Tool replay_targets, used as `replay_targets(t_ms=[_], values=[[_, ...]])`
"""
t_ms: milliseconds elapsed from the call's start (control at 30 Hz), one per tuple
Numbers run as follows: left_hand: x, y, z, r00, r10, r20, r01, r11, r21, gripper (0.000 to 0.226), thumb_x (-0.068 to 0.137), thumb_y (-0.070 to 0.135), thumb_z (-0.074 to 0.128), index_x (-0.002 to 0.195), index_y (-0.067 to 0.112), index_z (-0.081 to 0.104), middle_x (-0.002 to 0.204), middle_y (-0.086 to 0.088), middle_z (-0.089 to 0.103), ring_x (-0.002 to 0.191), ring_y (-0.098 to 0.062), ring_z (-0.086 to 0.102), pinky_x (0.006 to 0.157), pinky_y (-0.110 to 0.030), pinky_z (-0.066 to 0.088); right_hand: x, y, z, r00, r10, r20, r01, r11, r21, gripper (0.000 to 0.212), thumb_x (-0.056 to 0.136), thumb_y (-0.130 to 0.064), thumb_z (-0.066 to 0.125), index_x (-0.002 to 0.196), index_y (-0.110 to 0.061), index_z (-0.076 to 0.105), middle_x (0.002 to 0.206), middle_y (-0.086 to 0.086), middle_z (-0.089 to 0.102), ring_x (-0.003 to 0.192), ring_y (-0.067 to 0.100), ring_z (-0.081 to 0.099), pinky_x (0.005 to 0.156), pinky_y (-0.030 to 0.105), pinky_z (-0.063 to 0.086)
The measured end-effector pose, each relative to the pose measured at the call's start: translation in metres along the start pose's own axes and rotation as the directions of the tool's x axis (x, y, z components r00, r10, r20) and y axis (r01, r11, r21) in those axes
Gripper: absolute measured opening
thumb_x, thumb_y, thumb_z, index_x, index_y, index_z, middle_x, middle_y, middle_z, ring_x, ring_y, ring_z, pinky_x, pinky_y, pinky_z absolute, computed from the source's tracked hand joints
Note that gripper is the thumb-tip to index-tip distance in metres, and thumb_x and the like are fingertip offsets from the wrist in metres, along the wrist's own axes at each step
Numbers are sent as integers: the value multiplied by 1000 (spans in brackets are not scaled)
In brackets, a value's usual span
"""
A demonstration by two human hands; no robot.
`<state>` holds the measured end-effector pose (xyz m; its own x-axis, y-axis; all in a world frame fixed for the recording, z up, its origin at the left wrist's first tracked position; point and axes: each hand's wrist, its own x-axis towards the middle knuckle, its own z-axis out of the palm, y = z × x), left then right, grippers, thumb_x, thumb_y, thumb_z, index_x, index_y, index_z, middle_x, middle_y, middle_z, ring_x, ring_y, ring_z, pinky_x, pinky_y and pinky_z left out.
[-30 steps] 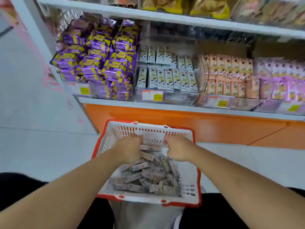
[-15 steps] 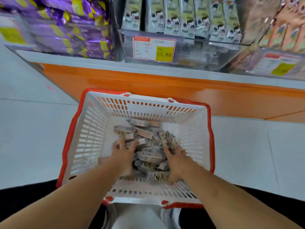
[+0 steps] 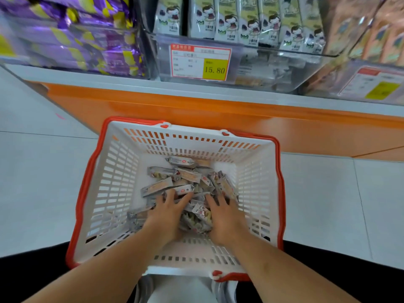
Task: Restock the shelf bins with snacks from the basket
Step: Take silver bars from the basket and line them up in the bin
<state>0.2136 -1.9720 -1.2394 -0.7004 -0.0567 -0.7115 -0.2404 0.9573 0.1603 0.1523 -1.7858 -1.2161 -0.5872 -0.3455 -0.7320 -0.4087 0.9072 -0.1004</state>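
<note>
Two hands are seen down in the basket [image 3: 113, 189], pressed onto the snacks [image 3: 181, 182] piled on its floor. The left hand [image 3: 167, 212] is laid flat with fingers spread over the wrappers, not curled round anything that can be made out. The right hand [image 3: 223, 213] is set just beside it, fingers also spread and resting on the pile; whether anything is pinched underneath either palm can't be told, since the packs below are covered. A few packs are wedged between the two hands, and more are heaped just beyond the fingertips. Print on the wrappers is too small and blurry to be read.

Well beyond the hands, the shelf [image 3: 196, 89] is shown with three bins, all cut off at the top edge. Straight ahead, a clear bin [image 3: 262, 68] is filled with upright white packs [image 3: 251, 20] with a cartoon figure, and a price tag [image 3: 200, 62] reading 15.80 is stuck on its front. Ahead and left of the left hand, purple packs [image 3: 72, 40] are smeared by blur. Ahead and right of the right hand, orange packs [image 3: 376, 36] are seen only in part, and the tag there can't be read.

Nearer than the hands, the basket's near rim is partly hidden by the forearms, with dark clothing cropped at both bottom corners.
</note>
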Motion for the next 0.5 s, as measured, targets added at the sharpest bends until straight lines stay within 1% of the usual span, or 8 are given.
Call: replay_targets(t_ms=[67, 100, 167, 233, 333, 367, 433, 500], values=[[6, 0, -3, 1000, 5, 15, -6, 1000, 22, 109, 82, 37, 82, 151, 52, -1, 158, -5, 1, 141, -42, 26, 100, -57, 51, 2, 2, -5, 999, -28, 15, 28, 1000, 12, 112, 76, -47, 84, 160, -28, 13, 161, 8, 34, 144, 42, 33, 114, 51, 43], [8, 1, -5, 1000, 13, 14, -13, 1000, 24, 104, 81, 36, 81, 151, 50, 5, 157, -7, 3, 138, -42, 31, 98, -55, 53, 3, 4, -6, 999, -41, 18, 41, 999, 19, 107, 76, -49, 83, 159, -26, 19, 159, 7, 38, 142, 41, 36, 113, 50, 43], [10, 3, -5, 999, 41, 0, -41, 999, 16, 99, 78, 40, 82, 149, 45, 14, 154, -10, 11, 127, -41, 44, 93, -52, 56, 5, 9, -5, 998, -58, -6, 58, 998, 32, 102, 74, -53, 81, 155, -25, 26, 156, 4, 40, 140, 38, 41, 110, 49, 47], [10, 6, -4, 998, 57, 1, -57, 998, 26, 102, 76, 44, 84, 149, 45, 13, 153, -8, 12, 120, -39, 51, 90, -50, 57, 7, 14, -1, 998, -65, -26, 66, 997, 47, 104, 73, -55, 80, 155, -28, 24, 158, 1, 37, 141, 37, 41, 107, 49, 49], [6, 12, -1, 997, 81, 15, -81, 995, 50, 108, 77, 39, 85, 153, 47, 8, 157, -1, 3, 125, -40, 48, 92, -46, 56, 8, 11, 3, 996, -81, 25, 79, 995, 59, 113, 77, -54, 78, 162, -35, 7, 165, -1, 28, 148, 42, 30, 115, 53, 43], [5, 13, -2, 997, 81, 13, -81, 995, 53, 107, 78, 35, 85, 153, 46, 9, 158, 0, 2, 126, -40, 47, 92, -46, 56, 8, 9, 2, 996, -78, 31, 76, 995, 65, 112, 79, -52, 78, 162, -35, 6, 164, -1, 29, 147, 42, 31, 116, 52, 41], [5, 15, -6, 996, 89, 15, -89, 996, 30, 102, 79, 31, 84, 152, 46, 15, 159, 0, 8, 122, -38, 51, 90, -46, 57, 7, 7, 0, 997, -77, 11, 76, 992, 103, 107, 77, -49, 80, 160, -38, 13, 159, -2, 39, 140, 39, 40, 112, 49, 45], [5, 16, -15, 994, 105, 18, -105, 994, -1, 95, 76, 40, 83, 149, 46, 22, 156, 2, 18, 114, -34, 60, 85, -45, 59, 6, 6, -5, 997, -79, -1, 78, 983, 165, 105, 70, -52, 83, 154, -40, 21, 152, -5, 45, 133, 33, 49, 106, 47, 49]])
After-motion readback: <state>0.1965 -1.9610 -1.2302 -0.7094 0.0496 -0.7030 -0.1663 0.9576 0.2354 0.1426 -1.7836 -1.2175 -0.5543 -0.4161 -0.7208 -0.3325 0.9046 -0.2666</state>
